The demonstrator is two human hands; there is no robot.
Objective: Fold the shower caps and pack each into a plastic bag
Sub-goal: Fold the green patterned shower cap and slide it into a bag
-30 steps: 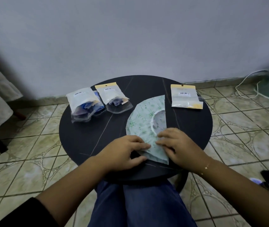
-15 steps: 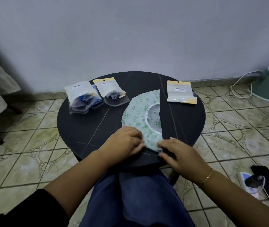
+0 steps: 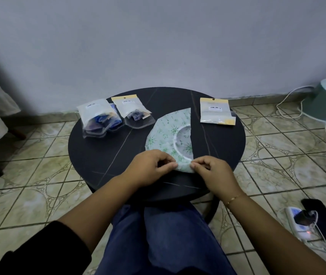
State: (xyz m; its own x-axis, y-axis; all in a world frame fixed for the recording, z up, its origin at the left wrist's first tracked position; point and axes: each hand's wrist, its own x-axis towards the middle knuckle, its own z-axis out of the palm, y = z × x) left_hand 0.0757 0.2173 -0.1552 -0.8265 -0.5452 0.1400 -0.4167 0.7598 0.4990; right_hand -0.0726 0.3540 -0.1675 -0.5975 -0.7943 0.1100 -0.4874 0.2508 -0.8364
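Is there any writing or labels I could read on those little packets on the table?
Nothing can be read.
Left bag: white sticker with dark print, too blurred.
Middle bag: white sticker with dark print, too blurred.
Right bag: barcode-like sticker, too small.
Shower cap: green floral pattern only, no words.

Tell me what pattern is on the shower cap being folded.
Pale mint with small green floral sprigs on the shower cap, seen in the head view.

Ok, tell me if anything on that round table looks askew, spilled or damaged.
Nothing stands out. The green shower cap lies folded in half on the table, both hands pinching its near edge. The filled bags overlap loosely at the far left, and the flat bag lies apart at the far right.
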